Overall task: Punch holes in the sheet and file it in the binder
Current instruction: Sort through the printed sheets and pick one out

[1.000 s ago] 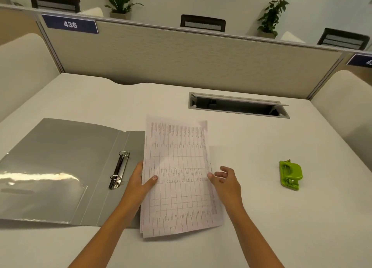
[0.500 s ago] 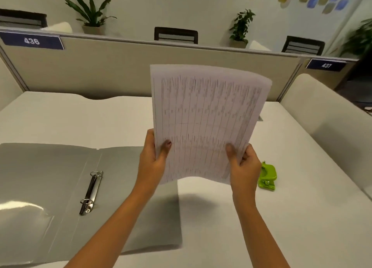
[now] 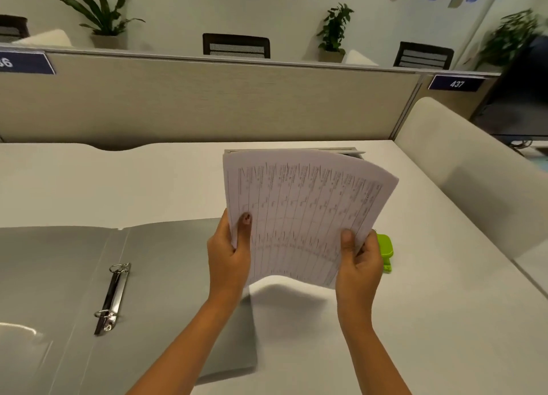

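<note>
Now both hands hold the printed sheet (image 3: 302, 214) up off the worktop (image 3: 430, 320): the left hand (image 3: 229, 255) pinches its lower left edge, the right hand (image 3: 360, 261) its lower right corner. Left of them the grey binder (image 3: 166, 276) lies open, its rings (image 3: 112, 298) showing. Just behind the right hand sits the green hole punch (image 3: 385, 252).

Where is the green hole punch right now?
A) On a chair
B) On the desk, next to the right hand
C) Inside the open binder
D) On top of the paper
B: the hole punch sits on the desk, peeking out from behind the right hand, which holds the paper.
</note>
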{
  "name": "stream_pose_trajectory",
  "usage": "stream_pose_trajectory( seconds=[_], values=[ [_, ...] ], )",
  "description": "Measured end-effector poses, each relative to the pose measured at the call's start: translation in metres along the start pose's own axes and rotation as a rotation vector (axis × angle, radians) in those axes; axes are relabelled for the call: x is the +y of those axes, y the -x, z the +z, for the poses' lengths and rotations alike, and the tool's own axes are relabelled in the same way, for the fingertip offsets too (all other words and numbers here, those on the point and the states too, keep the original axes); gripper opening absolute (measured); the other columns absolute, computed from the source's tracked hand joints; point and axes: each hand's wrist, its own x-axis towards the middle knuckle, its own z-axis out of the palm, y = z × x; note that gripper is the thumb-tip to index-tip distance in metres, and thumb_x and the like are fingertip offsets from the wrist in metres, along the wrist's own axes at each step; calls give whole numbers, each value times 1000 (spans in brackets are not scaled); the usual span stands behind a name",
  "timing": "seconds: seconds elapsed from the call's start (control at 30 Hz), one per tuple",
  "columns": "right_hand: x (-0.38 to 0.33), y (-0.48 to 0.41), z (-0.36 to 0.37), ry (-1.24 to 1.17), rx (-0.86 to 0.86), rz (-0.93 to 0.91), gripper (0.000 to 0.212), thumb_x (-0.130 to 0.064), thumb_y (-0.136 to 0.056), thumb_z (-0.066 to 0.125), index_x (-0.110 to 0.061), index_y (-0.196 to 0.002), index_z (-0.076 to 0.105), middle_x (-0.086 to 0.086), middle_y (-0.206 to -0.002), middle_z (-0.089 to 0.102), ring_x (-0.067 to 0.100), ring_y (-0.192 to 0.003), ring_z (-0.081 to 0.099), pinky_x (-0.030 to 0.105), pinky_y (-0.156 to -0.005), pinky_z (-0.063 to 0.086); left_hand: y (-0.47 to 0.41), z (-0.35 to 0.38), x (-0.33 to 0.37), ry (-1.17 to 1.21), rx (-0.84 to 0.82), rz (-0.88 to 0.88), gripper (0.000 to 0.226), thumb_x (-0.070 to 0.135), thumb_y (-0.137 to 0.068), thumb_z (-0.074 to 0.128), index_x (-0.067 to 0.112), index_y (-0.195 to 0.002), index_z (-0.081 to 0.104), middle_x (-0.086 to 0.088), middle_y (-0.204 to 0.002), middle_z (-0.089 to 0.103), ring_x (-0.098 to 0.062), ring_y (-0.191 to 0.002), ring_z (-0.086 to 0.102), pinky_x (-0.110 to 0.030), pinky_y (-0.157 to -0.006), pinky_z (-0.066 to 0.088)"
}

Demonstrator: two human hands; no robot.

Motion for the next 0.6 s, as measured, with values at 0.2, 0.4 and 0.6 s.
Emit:
stream_pose_trajectory(
  seconds=[0.2,0.4,0.6],
  values=[
    [17,9,-2,18,-10,19,11,-37,-85,52,-42,-95,53,-14,-104,63,-2,-91,63,12,-66,54,4,-4,-15,-37,1,-43,53,79,-73,43,45,-112,52,21,-108,66,-6,-96,67,-29,-68,60],
    [27,16,-4,44,-32,52,16,-28,-92,47,-42,-98,55,-17,-105,63,-5,-91,62,10,-69,54,16,-4,-20,-16,65,-49,53,79,-73,43,41,-108,54,35,-100,65,0,-92,67,-21,-66,58],
    [37,19,-7,51,-98,107,22,-33,-88,45,-39,-108,52,-14,-110,62,-9,-95,59,7,-71,51,18,-7,-31,-75,-1,-80,52,76,-75,46,43,-115,51,33,-107,63,3,-101,63,-27,-73,59]
  ],
)
